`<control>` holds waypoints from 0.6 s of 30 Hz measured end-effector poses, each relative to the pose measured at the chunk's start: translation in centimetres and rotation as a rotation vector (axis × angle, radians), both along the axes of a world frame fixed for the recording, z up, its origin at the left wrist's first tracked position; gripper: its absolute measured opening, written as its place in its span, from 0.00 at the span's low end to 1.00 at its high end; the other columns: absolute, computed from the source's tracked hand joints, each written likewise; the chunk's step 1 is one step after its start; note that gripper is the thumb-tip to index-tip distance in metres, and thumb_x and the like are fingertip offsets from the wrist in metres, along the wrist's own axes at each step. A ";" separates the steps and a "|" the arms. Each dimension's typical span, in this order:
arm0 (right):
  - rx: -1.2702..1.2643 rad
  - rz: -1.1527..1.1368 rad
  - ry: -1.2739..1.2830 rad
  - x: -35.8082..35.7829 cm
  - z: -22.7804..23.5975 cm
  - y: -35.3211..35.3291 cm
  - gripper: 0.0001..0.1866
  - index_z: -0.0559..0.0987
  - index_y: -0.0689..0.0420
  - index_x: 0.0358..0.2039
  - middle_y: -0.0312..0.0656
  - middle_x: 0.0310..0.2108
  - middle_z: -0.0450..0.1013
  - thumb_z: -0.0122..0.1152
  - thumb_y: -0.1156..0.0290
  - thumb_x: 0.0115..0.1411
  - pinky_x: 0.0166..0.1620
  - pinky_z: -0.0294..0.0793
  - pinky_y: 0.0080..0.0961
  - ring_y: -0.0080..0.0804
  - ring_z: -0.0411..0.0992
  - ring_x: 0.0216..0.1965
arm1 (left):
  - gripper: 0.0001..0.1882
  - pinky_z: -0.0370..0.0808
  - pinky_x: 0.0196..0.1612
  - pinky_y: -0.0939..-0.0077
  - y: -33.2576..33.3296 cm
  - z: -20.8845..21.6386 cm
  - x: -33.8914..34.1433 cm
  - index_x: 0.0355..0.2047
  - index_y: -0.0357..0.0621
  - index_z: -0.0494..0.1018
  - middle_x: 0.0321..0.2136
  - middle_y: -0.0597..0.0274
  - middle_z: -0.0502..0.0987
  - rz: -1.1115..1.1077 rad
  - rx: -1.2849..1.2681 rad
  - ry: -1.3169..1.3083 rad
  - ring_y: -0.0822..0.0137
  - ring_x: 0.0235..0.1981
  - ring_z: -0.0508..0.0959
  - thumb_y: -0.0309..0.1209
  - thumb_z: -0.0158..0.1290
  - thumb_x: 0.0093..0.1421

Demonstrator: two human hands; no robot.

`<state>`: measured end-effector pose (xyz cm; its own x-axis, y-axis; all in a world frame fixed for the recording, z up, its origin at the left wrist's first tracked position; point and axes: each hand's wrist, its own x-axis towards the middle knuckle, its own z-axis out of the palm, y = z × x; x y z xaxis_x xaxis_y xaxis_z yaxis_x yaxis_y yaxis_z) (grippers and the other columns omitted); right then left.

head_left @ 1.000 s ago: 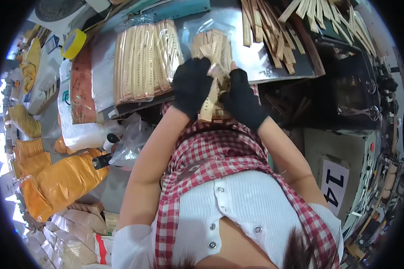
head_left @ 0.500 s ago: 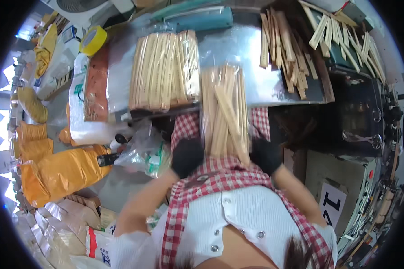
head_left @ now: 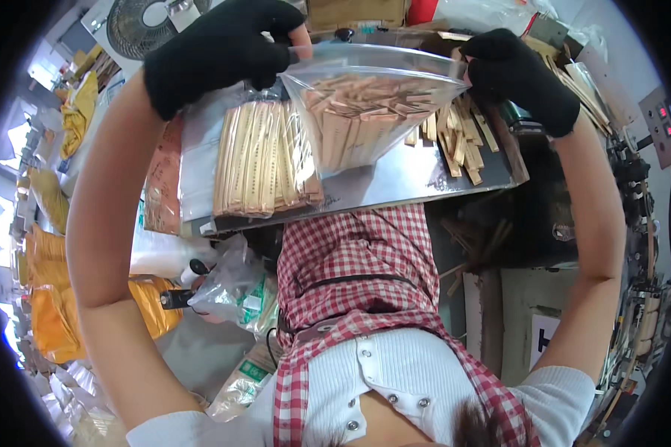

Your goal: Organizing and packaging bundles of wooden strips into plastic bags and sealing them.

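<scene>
Raised over the worktable, a clear plastic bag point(head_left: 384, 71) filled with flat wooden sticks point(head_left: 349, 141) hangs between my two hands. My left hand point(head_left: 224, 56), in a black glove with bare fingertips, pinches the bag's upper left corner. The upper right corner is gripped by my right hand point(head_left: 518, 78), gloved the same way. The bag's top edge is pulled wide and its sticks show through the film. Just left of it lie packed bags of sticks point(head_left: 257, 160) side by side on the table. Loose sticks point(head_left: 462, 145) are scattered to the right, partly hidden behind the bag.
The shiny metal tabletop point(head_left: 402, 182) has a raised rim on its right. A fan point(head_left: 143, 28) stands at the far left. Clear plastic bags point(head_left: 238, 279) hang below the table's left front, near an orange sack point(head_left: 56, 320). More sticks point(head_left: 585, 93) lie at the far right.
Both hands have risen from near my lap to above the table's far side, spreading apart. The bag of sticks has gone up with them, its top now stretched between them.
</scene>
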<state>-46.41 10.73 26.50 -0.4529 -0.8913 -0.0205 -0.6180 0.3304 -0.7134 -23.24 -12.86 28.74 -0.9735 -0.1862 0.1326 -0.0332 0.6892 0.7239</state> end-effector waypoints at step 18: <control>-1.029 0.618 1.352 8.3 -5.3 -5.5 0.06 0.71 0.50 0.19 0.34 0.16 0.64 0.60 0.68 0.47 0.21 0.63 0.28 0.27 0.64 0.16 | 0.38 0.62 0.58 0.70 10.4 -15.9 3.2 0.61 0.39 0.54 0.58 0.53 0.61 0.024 0.731 0.234 0.67 0.58 0.63 0.34 0.60 0.53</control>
